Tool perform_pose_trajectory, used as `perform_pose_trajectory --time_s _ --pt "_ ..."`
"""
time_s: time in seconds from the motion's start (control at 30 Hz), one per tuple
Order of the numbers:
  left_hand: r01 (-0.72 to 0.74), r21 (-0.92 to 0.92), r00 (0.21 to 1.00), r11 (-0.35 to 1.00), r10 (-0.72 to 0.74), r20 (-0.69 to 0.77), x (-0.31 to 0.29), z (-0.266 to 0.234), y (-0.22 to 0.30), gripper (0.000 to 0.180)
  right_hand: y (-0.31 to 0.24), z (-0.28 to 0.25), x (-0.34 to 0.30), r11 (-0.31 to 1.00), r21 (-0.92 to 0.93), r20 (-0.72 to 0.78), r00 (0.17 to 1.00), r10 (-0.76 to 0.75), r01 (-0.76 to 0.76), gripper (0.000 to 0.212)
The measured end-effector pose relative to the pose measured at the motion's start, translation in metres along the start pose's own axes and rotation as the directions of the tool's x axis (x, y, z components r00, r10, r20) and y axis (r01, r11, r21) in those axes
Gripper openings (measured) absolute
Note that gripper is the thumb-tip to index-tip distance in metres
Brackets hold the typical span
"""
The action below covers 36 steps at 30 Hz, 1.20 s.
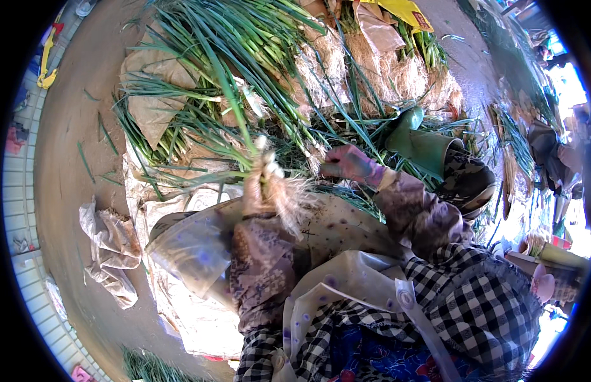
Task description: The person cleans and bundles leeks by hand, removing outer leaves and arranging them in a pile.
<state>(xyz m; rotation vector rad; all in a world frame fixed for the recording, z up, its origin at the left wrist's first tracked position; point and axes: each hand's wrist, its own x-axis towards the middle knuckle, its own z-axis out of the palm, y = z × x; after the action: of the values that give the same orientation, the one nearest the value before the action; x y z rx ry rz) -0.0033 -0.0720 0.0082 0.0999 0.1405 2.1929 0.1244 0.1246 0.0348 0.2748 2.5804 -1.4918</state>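
A small bunch of spring onions (268,167) stands out in front of me, white bulbs and pale stringy roots towards me, green leaves pointing away to the upper left. My left hand (251,192) is closed around it, blurred and partly covered by the roots. To the right, my right hand (354,165), in a stained pink and purple glove, has its fingers curled beside the root end of another spring onion (316,156). What those fingers hold, if anything, is hidden. Beyond both hands lies a large heap of loose spring onions (238,44).
Bundled onions with thick roots (397,79) lie at the back. A green rubber boot (419,149) is on the right. A spotted clear plastic apron (200,254) covers my lap. Pale sacking (197,318) and a crumpled sack (112,251) lie left, near a tiled strip (21,191).
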Motion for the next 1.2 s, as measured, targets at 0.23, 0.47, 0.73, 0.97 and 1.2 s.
perform_pose_trajectory --time_s 0.23,0.47,0.73,0.97,1.2 --pt "-0.333 0.401 0.927 0.853 0.375 -0.029 -0.016 0.046 0.047 0.047 0.12 0.01 -0.005 0.788 -0.607 -0.004 0.992 0.129 -0.105 0.028" --pt "0.114 0.127 0.927 0.985 -0.06 -0.37 -0.01 -0.02 0.0 0.044 0.138 0.077 0.065 0.658 0.375 -0.114 0.672 0.732 -0.653 0.038" --pt "0.193 0.701 0.715 0.686 0.392 -0.58 -0.01 -0.034 -0.003 0.039 0.04 0.06 0.09 0.726 0.617 0.138 0.949 0.282 -0.305 0.02" --pt "0.108 0.579 0.812 0.808 0.264 -0.52 -0.004 -0.022 -0.023 0.028 0.053 0.062 0.081 0.406 0.911 0.249 0.883 -0.397 -0.074 0.041" --pt "-0.066 0.391 0.787 0.918 0.289 -0.545 -0.007 0.001 -0.019 0.018 0.04 -0.001 0.07 0.871 0.481 0.089 0.994 0.067 -0.102 0.02"
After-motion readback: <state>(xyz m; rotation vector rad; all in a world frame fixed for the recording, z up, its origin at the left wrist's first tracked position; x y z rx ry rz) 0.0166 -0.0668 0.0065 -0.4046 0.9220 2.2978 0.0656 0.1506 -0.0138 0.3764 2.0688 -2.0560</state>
